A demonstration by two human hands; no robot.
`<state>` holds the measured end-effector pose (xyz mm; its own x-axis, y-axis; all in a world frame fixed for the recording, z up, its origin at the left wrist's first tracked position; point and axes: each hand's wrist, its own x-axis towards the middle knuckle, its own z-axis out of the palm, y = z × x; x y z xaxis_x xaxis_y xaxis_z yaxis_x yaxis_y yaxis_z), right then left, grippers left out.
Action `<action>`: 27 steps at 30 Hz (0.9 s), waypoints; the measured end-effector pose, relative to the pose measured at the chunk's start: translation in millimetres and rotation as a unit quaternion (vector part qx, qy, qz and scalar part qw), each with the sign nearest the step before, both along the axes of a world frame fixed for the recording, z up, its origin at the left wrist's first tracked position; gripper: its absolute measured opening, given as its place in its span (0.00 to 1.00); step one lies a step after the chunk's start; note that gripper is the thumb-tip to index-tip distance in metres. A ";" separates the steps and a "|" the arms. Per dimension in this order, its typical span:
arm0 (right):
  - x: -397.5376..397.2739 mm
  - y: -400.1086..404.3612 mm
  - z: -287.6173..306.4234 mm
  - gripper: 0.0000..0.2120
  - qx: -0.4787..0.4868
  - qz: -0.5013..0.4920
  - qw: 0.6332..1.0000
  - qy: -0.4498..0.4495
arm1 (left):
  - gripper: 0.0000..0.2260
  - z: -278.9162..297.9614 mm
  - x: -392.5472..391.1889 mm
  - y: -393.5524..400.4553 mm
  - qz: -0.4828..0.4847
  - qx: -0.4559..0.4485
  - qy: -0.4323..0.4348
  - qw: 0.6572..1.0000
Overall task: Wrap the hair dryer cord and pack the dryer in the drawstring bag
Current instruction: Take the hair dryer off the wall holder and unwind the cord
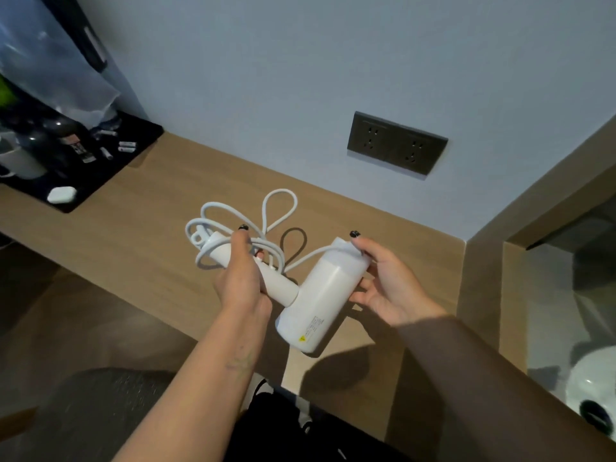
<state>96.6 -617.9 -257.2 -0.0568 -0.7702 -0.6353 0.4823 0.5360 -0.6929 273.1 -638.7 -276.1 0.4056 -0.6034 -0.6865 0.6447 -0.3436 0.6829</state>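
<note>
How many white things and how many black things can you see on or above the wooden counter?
White: 3: dryer, cord, small case
Black: 1: tray
Total: 4

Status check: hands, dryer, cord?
Left hand grips handle and cord loops. Right hand holds hair dryer barrel. Cord loose, unwrapped. Bag unseen.

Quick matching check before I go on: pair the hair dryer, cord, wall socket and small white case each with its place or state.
1 hair dryer
2 cord
3 wall socket
4 small white case

A on the black mat
B hanging in loose loops
C nothing plugged in
D held by left hand and right hand

Pairs: 1-D, 2-B, 3-C, 4-A
</note>
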 end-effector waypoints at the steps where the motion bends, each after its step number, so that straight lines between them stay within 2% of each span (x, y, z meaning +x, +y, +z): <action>1: 2.4 -9.3 -1.5 0.07 0.006 -0.003 1.000 0.006 | 0.14 -1.5 1.4 -10.2 -0.009 -0.003 0.003 1.000; 8: 33.4 -84.5 -20.8 0.09 0.074 -0.048 0.996 0.005 | 0.15 -30.6 31.9 -92.4 -0.072 0.006 0.017 0.997; 14: 64.9 -158.8 -49.7 0.21 0.101 -0.063 0.991 0.062 | 0.07 -66.4 56.9 -173.4 -0.093 0.037 0.041 0.994; 19: 72.7 -204.4 -68.4 0.21 0.134 -0.071 0.987 0.060 | 0.05 -89.9 70.4 -211.8 -0.144 0.033 0.053 0.988; 23: 74.8 -227.1 -81.5 0.15 0.160 -0.070 0.982 0.066 | 0.05 -101.6 72.5 -232.4 -0.156 0.037 0.042 0.986; 27: 72.5 -237.7 -88.8 0.21 0.184 -0.081 0.978 0.058 | 0.05 -106.1 69.4 -241.5 -0.182 0.039 0.030 0.982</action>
<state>169.1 -855.6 -346.0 -0.2477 -0.4658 -0.8495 0.5115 0.6818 -0.5229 342.5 -880.2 -382.2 0.1293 -0.6449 -0.7533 0.5077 -0.6095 0.6089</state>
